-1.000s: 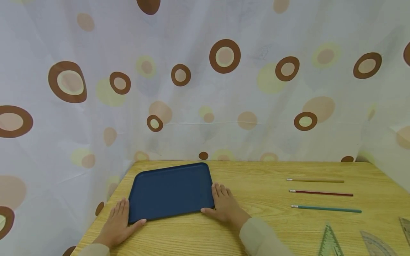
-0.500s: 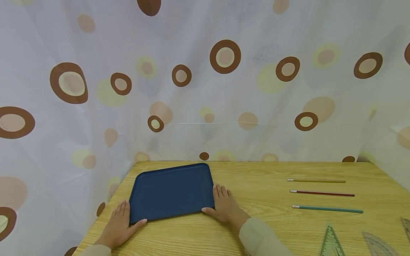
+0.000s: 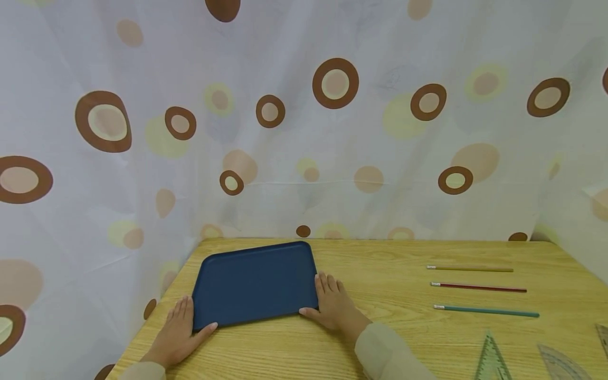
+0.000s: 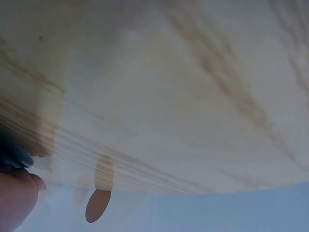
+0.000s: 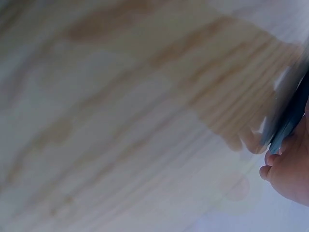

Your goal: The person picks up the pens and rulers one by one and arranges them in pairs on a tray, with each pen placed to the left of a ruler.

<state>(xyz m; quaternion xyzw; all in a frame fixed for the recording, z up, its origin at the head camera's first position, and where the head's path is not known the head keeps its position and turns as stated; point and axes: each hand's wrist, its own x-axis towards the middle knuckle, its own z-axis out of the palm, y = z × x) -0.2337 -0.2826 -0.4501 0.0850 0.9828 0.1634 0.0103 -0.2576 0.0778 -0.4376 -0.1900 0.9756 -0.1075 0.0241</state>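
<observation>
A dark blue rectangular tray (image 3: 254, 285) lies at a slight angle on the left part of the wooden table, with nothing on it. My left hand (image 3: 176, 335) touches its near left corner, fingers extended along the short side and thumb at the front edge. At the near right corner, my right hand (image 3: 334, 306) rests the same way, straight fingers against the side and thumb on the front edge. Part of the tray's dark rim (image 4: 12, 150) shows beside the hand in the left wrist view. The right wrist view also catches the rim (image 5: 292, 113) above the fingers.
To the right lie a yellow pencil (image 3: 470, 268), a red pencil (image 3: 480, 287) and a green pencil (image 3: 489, 311), roughly parallel. Nearer are a green set square (image 3: 491, 359), a clear protractor (image 3: 560, 364) and another ruler-like piece (image 3: 603, 338). A patterned curtain (image 3: 304, 132) encloses the table.
</observation>
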